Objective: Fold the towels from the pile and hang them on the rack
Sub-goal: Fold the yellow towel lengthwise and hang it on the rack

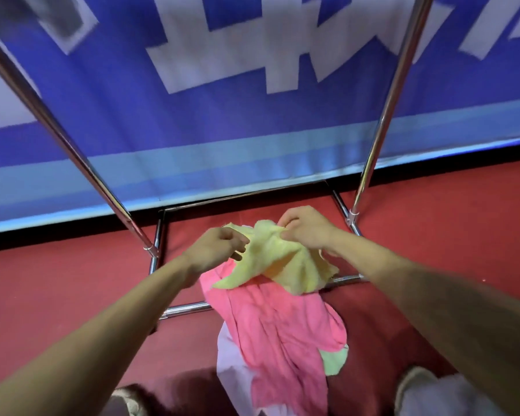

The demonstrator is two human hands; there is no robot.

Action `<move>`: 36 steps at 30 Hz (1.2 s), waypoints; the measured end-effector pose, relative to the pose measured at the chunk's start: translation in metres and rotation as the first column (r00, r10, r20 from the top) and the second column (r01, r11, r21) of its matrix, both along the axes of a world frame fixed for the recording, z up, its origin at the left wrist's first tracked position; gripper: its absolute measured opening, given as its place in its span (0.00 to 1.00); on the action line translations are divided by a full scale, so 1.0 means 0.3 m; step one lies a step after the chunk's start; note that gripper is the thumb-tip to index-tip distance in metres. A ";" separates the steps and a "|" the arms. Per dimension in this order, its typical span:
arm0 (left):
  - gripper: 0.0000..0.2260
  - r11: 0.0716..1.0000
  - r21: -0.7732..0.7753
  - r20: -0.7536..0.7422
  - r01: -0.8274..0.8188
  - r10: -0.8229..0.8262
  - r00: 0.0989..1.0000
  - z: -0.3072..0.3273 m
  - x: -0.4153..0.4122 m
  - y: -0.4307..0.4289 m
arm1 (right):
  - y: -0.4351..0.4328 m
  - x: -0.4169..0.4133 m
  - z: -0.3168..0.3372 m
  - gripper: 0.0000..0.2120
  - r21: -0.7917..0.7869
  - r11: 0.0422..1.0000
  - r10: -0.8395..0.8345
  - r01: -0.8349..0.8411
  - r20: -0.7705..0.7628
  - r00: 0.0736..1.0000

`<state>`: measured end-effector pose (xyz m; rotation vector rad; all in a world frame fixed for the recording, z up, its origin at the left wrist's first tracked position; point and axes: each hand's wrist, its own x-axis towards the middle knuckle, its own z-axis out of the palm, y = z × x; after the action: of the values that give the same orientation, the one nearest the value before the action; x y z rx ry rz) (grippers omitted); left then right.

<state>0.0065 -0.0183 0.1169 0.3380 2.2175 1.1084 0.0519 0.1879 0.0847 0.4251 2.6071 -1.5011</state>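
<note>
Hands reach forward and down over a pile of towels [270,340] on the red floor [57,280]. The right hand [303,232] pinches the top edge of a yellow towel [282,262] between thumb and curled fingers; the cloth bunches at the fingertips and its lower part drapes onto the pile. The left hand [219,250] is at the towel's left edge with its fingers curled; whether it actually grips the cloth I cannot tell. Under the yellow towel lies a pink towel [282,313], spread across the near base bar [186,308] of the chrome rack [385,115]. A pale lilac towel [231,364] lies beneath its left side, and a light green towel [333,360] peeps out at its right. Behind the rack's two uprights hangs a blue banner [222,121] with white lettering. Two light shoes [415,382] show at the bottom edge.
</note>
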 end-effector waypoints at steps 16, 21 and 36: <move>0.14 0.977 0.211 -0.022 -0.042 0.048 0.999 0.386 0.241 0.005 | -0.019 0.214 0.559 0.07 0.029 0.963 0.259 -0.268 -0.374 0.891; 0.12 0.985 0.173 0.086 -0.014 -0.001 0.996 0.426 0.255 0.003 | -0.026 0.220 0.619 0.07 0.024 0.958 0.268 -0.286 -0.425 0.864; 0.07 0.930 0.363 -0.490 0.055 0.141 0.860 0.499 0.299 -0.050 | -0.091 0.346 0.618 0.10 -0.250 0.922 0.230 -0.296 -0.263 0.937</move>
<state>0.0960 -0.0331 0.2667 0.8302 2.4589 1.6138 0.1558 0.1605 0.2703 -0.1350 2.4157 -1.8803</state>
